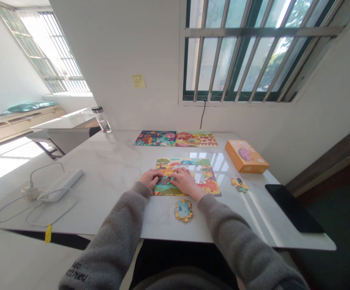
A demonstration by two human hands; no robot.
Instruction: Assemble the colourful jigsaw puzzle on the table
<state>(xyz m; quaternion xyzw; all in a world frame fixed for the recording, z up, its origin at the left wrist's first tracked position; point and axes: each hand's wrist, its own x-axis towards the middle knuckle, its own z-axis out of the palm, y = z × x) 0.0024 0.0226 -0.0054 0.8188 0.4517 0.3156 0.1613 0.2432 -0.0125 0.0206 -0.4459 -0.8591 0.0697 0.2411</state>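
A jigsaw puzzle [162,192] lies in its tray on the table in front of me, partly filled, with white gaps at its upper middle and right. My left hand [151,178] rests at the tray's left edge, thumb and fingers apart, fingertips touching pieces. Over the middle of the puzzle is my right hand [186,182], also open, its bent fingers and thumb pointing left onto the pieces. Between the hands a grey patch of the picture shows. Closer to me sits a small heap of loose puzzle pieces [183,210]; other loose pieces [239,185] lie to the right.
Two colourful picture boards [155,138] lie against the wall. An orange box [246,157] and a black tablet-like slab [294,207] are at the right. To the left are a white power strip [61,185] with cables and a clear bottle [102,120].
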